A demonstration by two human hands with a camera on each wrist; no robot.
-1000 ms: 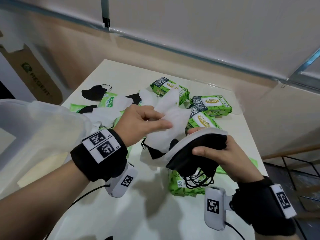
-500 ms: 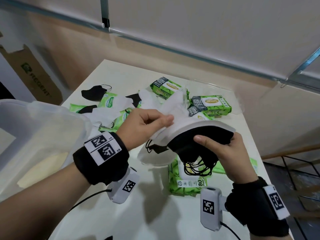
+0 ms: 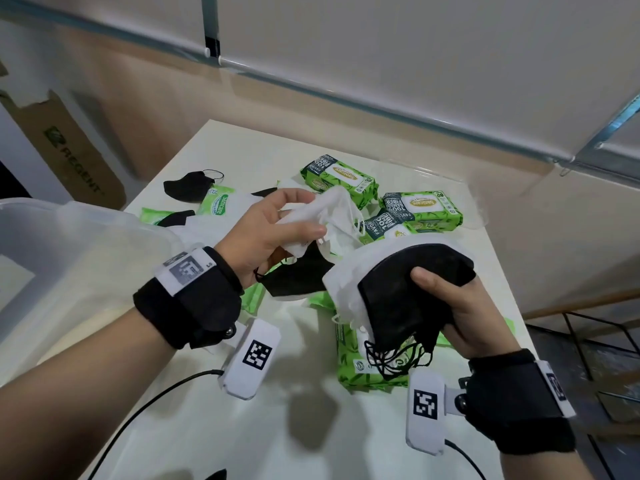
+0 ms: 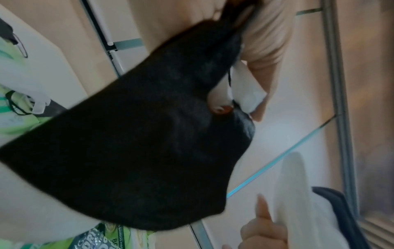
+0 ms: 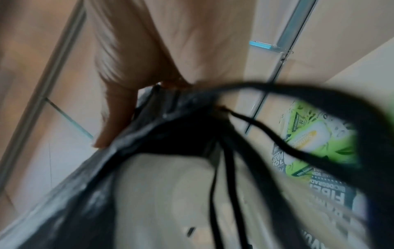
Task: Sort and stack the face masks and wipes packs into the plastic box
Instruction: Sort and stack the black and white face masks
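Two hands [image 3: 273,233] [image 3: 460,306], mask stack [image 3: 408,289] steeply tilted

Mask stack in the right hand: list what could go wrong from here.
1. The right hand grips the mask stack tilted; layers could slide apart.
2. Black ear loops dangle over a green wipes pack and might snag.
3. The left hand pinches white masks and a black mask together, so colours may mix.

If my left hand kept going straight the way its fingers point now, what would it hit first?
Most likely the stack of masks that the right hand holds. The left hand, gripping a white mask and a black mask, points right toward it. Depth is unclear; it might pass behind, toward the wipes packs.
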